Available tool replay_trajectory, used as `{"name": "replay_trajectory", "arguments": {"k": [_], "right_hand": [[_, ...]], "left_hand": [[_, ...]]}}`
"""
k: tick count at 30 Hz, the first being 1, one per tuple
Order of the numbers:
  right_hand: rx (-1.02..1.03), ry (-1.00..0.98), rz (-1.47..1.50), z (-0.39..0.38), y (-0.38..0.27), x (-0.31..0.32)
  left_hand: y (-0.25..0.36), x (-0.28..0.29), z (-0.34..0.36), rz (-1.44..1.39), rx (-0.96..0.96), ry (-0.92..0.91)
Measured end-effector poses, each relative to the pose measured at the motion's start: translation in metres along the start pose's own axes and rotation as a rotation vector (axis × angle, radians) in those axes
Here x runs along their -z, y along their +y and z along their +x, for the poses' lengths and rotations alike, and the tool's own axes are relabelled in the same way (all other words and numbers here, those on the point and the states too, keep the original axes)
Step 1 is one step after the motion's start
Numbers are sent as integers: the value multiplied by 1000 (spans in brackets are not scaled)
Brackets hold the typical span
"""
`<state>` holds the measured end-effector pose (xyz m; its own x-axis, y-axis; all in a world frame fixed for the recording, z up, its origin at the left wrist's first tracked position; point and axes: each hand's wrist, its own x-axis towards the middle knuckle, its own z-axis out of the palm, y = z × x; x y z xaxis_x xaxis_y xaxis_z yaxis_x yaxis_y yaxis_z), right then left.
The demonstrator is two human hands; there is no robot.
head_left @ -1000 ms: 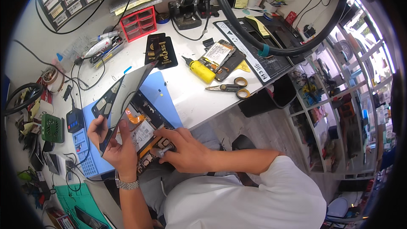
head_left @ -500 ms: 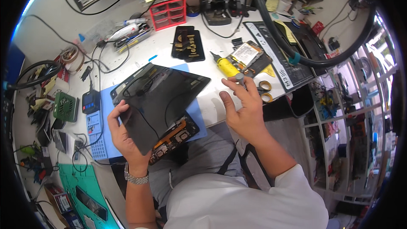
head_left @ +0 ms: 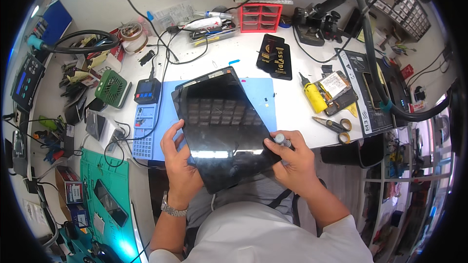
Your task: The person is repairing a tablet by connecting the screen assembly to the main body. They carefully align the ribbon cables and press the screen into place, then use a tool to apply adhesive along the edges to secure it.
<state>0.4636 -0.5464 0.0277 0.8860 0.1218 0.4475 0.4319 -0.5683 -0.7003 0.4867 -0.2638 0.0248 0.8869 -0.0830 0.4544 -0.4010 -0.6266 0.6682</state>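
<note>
Both my hands hold a dark tablet [head_left: 226, 129] over the front of the blue mat, with its glossy black screen facing up and reflections across it. My left hand [head_left: 181, 168] supports its left edge, fingers reaching beneath. The thumb of my right hand [head_left: 295, 160] presses on the right edge, while that hand also keeps a small tool with a round grey end [head_left: 281, 140] against its fingers; its shaft is hidden. At the tablet's far end, a thin frame edge with a pale label shows past the screen. The inside of the tablet is covered.
Beneath lies the blue mat [head_left: 263, 102]. To the right are a yellow bottle [head_left: 316, 98], an opened device [head_left: 336, 92] and scissors [head_left: 334, 126]. Black packets [head_left: 280, 61] lie farther back. At left stand a small dark station [head_left: 147, 91] and a green fan [head_left: 113, 89]. A thick black cable arches at right.
The screen has come down over the tablet body, covering its circuit parts. My right hand has moved in to grip the right edge, still with the small tool. The view has swung left.
</note>
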Motion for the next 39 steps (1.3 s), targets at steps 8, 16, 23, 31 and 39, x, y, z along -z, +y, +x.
{"name": "replay_trajectory", "arguments": {"k": [8,16,23,31,39], "right_hand": [[-42,-2,-50,-12,-7,-16],[-102,-25,-105,-20,-7,-20],[79,-125,-114,-22,42,-6],[28,6,-113,-5,-3,-8],[-78,145,223,-3,13,-8]], "left_hand": [[10,21,-37,-2,263,12],[29,20,-47,-468,595,34],[31,-3,-59,-541,478,244],[48,10,-38,-1017,725,88],[36,-50,-35,-1341,588,145]]}}
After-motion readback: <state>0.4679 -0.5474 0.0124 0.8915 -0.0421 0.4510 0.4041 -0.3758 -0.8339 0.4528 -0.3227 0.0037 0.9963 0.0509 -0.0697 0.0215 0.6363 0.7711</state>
